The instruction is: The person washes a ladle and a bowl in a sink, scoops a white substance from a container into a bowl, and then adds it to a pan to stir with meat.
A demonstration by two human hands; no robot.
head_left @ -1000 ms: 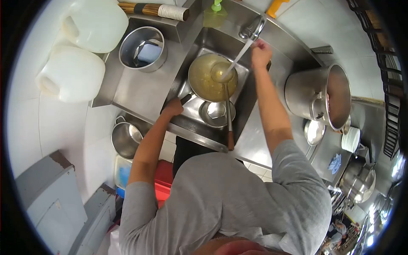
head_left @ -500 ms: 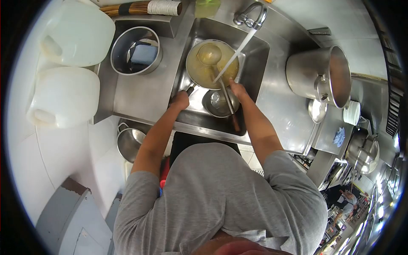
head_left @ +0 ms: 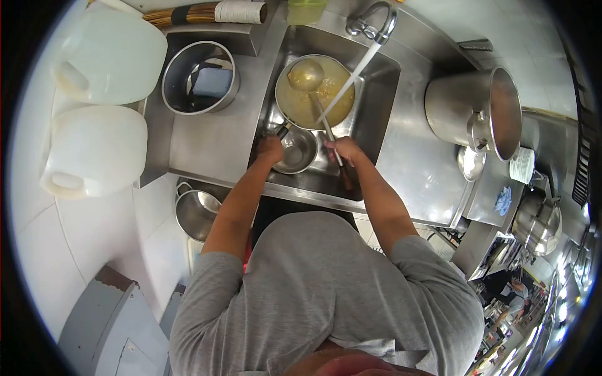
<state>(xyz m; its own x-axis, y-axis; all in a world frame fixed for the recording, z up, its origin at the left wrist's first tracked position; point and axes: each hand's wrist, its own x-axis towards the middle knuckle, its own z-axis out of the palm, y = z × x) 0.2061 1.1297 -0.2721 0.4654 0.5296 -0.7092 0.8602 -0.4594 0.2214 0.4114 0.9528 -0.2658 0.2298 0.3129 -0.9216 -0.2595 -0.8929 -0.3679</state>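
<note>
A round pan [head_left: 342, 116] of cloudy yellowish liquid stands in the steel sink [head_left: 382, 94], with tap water running into it. My left hand [head_left: 269, 149] is closed around its dark handle [head_left: 283, 131] at the near left. A long-handled ladle [head_left: 306, 75] rests with its bowl in the pan, its dark grip pointing toward me. On the ladle's shaft my right hand [head_left: 345, 149] is closed, fingers to the left of it, partly hidden. Between my hands, a small metal bowl [head_left: 298, 153] sits on the sink floor beside my left hand.
A running faucet [head_left: 379, 31] rises behind the sink. Left of it stand a pot [head_left: 229, 94] with a blue sponge [head_left: 212, 82] and two white jugs [head_left: 94, 147]. A large stockpot [head_left: 454, 113] lies on the right counter. One person [head_left: 518, 297] is far off at lower right.
My right hand has come from the pan's rim down to the ladle's shaft. The small metal bowl has shifted left, next to my left hand. The pan sits slightly farther from me.
</note>
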